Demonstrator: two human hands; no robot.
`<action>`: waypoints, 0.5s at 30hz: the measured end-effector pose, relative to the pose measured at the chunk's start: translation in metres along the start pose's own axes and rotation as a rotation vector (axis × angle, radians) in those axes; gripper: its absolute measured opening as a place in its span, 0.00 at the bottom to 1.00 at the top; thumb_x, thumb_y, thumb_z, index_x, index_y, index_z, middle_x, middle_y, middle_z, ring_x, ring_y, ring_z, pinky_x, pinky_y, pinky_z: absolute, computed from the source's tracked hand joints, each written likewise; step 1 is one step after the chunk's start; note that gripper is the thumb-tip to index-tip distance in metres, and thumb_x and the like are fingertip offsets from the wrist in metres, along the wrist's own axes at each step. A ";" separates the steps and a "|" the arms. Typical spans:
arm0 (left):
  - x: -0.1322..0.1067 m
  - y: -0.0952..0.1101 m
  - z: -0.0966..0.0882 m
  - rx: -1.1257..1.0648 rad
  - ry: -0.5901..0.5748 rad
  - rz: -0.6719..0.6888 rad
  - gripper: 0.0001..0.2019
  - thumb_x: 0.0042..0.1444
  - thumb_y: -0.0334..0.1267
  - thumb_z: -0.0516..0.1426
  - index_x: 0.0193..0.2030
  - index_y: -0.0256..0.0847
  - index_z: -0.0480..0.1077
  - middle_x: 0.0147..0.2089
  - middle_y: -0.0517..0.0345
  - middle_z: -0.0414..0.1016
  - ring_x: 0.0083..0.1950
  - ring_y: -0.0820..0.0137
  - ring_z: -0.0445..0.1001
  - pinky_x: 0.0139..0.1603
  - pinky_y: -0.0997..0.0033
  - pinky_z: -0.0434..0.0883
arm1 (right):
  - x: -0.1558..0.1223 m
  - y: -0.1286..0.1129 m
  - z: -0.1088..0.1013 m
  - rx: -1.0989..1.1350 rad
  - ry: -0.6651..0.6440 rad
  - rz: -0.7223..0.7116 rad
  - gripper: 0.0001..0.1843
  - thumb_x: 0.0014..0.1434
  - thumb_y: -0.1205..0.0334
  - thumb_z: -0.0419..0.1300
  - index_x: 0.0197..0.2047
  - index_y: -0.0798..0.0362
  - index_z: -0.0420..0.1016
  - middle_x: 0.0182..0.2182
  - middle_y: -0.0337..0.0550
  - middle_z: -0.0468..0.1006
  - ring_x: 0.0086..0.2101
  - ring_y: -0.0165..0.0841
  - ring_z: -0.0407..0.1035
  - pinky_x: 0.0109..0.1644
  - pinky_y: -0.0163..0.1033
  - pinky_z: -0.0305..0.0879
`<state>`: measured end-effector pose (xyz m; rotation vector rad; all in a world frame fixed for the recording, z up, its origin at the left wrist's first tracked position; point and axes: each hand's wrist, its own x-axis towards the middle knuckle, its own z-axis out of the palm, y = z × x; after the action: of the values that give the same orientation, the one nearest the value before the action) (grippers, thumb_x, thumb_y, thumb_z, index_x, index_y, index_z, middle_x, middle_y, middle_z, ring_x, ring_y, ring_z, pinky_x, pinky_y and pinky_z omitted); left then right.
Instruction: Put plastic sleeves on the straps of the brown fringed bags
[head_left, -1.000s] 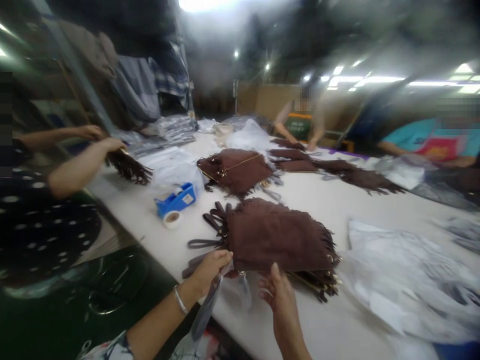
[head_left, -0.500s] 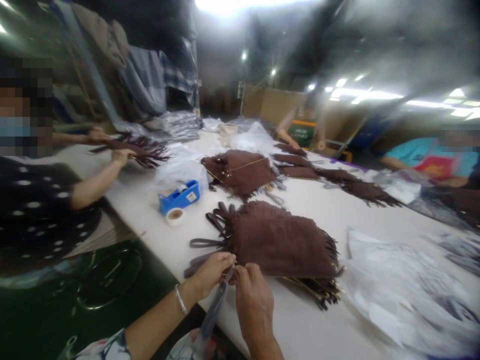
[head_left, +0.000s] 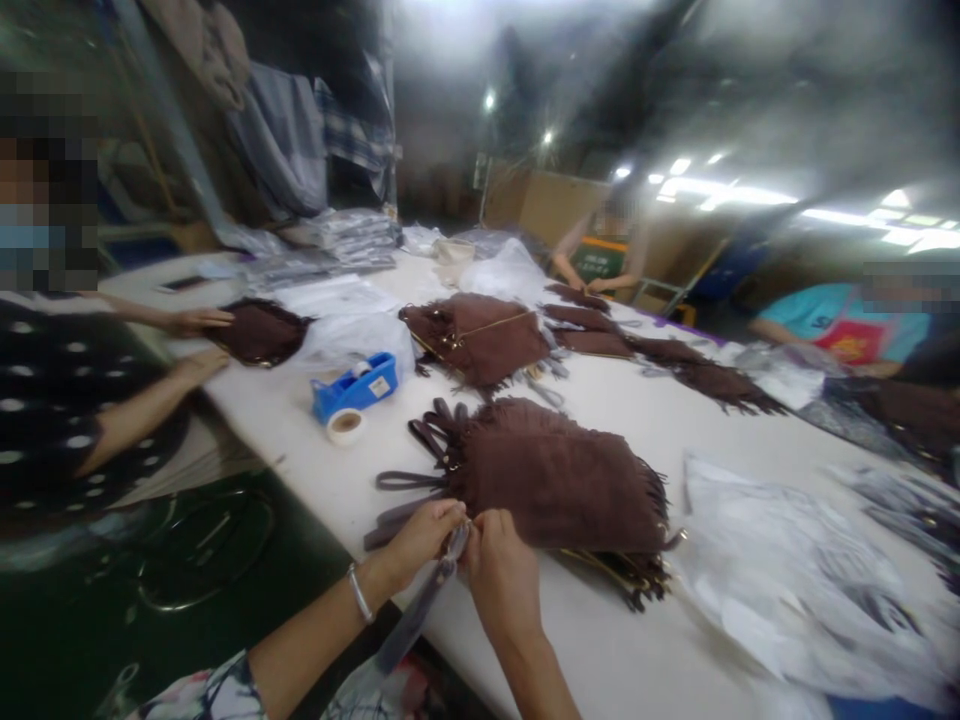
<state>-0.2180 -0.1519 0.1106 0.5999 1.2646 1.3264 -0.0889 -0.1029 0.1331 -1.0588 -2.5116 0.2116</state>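
A stack of brown fringed suede bags (head_left: 559, 480) lies on the white table (head_left: 600, 390) right in front of me. My left hand (head_left: 416, 540), with a silver bracelet on the wrist, is closed on a dark strap (head_left: 420, 605) that hangs down over the table's near edge. My right hand (head_left: 499, 570) is closed too, pinching the same strap's top end at the bag's near corner. The two hands touch each other there.
A blue tape dispenser (head_left: 356, 385) and a tape roll (head_left: 346, 424) sit to the left. More brown bags (head_left: 480, 340) lie farther back. Plastic sheets (head_left: 795, 570) cover the right side. A person in a dotted top (head_left: 67, 400) works at left; others sit across.
My right hand has come in from open beside the bag to pinch the strap next to my left hand. The person at left has laid their bag down on the table.
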 end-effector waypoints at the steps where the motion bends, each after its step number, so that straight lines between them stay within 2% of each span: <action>1: -0.001 -0.001 -0.001 -0.001 -0.011 0.002 0.19 0.56 0.56 0.56 0.32 0.38 0.66 0.26 0.60 0.69 0.25 0.73 0.68 0.26 0.75 0.65 | 0.001 0.001 0.003 0.006 -0.005 0.008 0.06 0.63 0.69 0.52 0.34 0.51 0.67 0.31 0.41 0.71 0.27 0.32 0.68 0.28 0.35 0.54; 5: -0.005 -0.002 -0.006 0.043 -0.079 0.028 0.17 0.55 0.52 0.59 0.36 0.37 0.68 0.28 0.56 0.73 0.27 0.71 0.71 0.29 0.74 0.66 | 0.002 0.007 0.006 0.207 -0.008 0.066 0.07 0.64 0.65 0.51 0.34 0.51 0.68 0.31 0.41 0.73 0.29 0.32 0.70 0.30 0.34 0.56; 8: -0.005 0.000 -0.007 0.094 -0.072 0.022 0.16 0.54 0.49 0.60 0.38 0.36 0.68 0.27 0.55 0.74 0.27 0.70 0.71 0.27 0.75 0.64 | -0.004 0.019 -0.003 0.457 0.032 0.200 0.09 0.65 0.60 0.50 0.38 0.51 0.69 0.31 0.40 0.76 0.30 0.32 0.71 0.35 0.34 0.59; 12: -0.005 0.002 0.000 0.126 -0.015 0.005 0.18 0.52 0.50 0.61 0.41 0.37 0.69 0.27 0.56 0.75 0.27 0.69 0.72 0.30 0.72 0.67 | -0.028 0.049 -0.014 0.621 0.176 0.514 0.15 0.62 0.47 0.54 0.38 0.50 0.69 0.29 0.40 0.77 0.29 0.34 0.71 0.35 0.37 0.62; 15: 0.000 -0.003 0.000 0.177 0.047 0.000 0.19 0.51 0.54 0.61 0.41 0.41 0.70 0.28 0.59 0.75 0.28 0.69 0.72 0.30 0.72 0.67 | -0.045 0.072 -0.006 0.905 0.215 0.808 0.25 0.55 0.36 0.57 0.36 0.51 0.67 0.27 0.42 0.76 0.26 0.34 0.70 0.30 0.37 0.65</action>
<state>-0.2166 -0.1524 0.1083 0.6960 1.4301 1.2428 -0.0109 -0.0852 0.1039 -1.4554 -1.3678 1.2268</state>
